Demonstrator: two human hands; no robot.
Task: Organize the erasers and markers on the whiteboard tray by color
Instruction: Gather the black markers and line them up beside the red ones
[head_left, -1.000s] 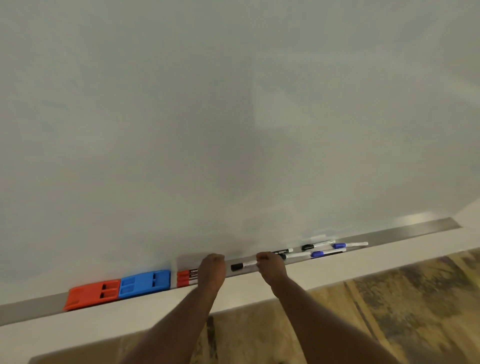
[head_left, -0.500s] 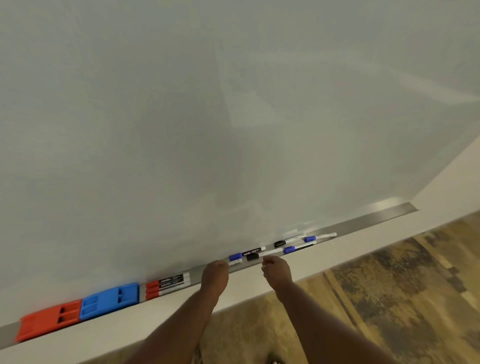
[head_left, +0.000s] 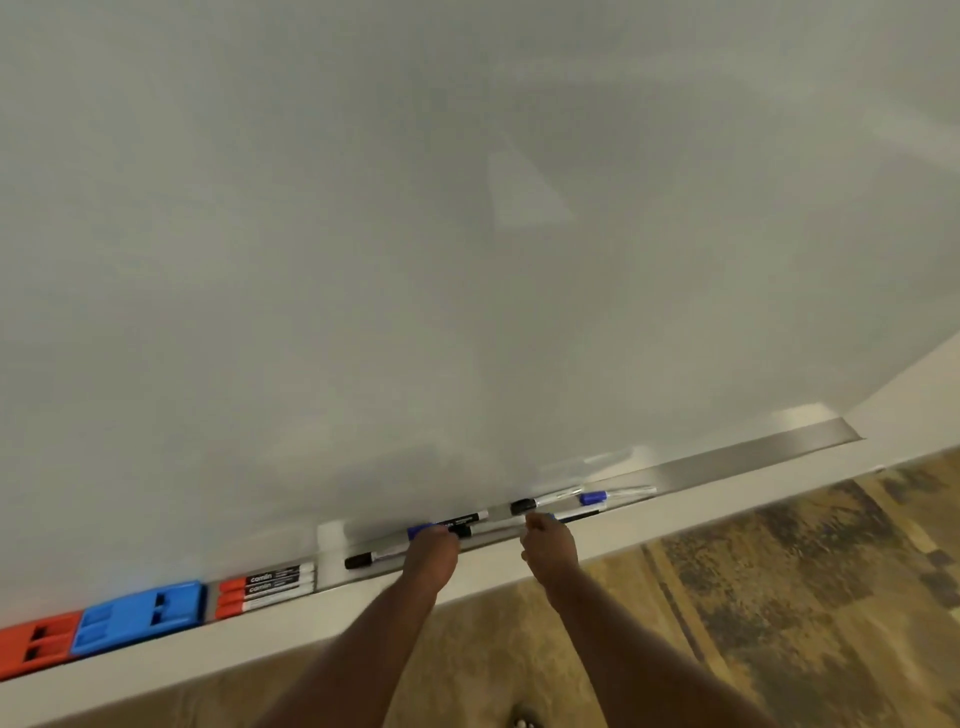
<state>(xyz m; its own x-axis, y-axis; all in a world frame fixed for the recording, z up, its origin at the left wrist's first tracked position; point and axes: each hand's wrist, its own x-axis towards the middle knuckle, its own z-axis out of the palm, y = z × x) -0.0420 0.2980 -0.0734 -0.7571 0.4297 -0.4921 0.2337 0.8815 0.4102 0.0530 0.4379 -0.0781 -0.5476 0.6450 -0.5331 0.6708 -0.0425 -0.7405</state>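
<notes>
The whiteboard (head_left: 467, 234) fills most of the view, and the metal tray (head_left: 753, 457) runs along its lower edge, rising toward the right; the stretch from the last marker to the tray's right end lies bare, and a shorter bare gap sits between the red markers and the black-capped marker; patterned floor (head_left: 779, 597) shows below the tray's front lip. Two erasers sit at the tray's left end, touching: a red eraser (head_left: 36, 644), cut by the picture's left edge, and a blue eraser (head_left: 137, 616) just to its right; three red markers (head_left: 265, 590) lie stacked side by side next to the blue eraser. At mid-tray I count about five loose markers, blurred and partly hidden: a black-capped marker (head_left: 363, 560), a blue-capped one (head_left: 418, 531) and a black one (head_left: 465, 525) at the left hand's fingertips, another black-capped one (head_left: 540, 504), and a blue-capped marker (head_left: 597, 498) furthest right. The left hand (head_left: 431, 556) curls loosely, fingertips on the markers, grip unclear; the right hand (head_left: 548, 545) is likewise curled at the tray's front edge, its contact too blurred to tell.
</notes>
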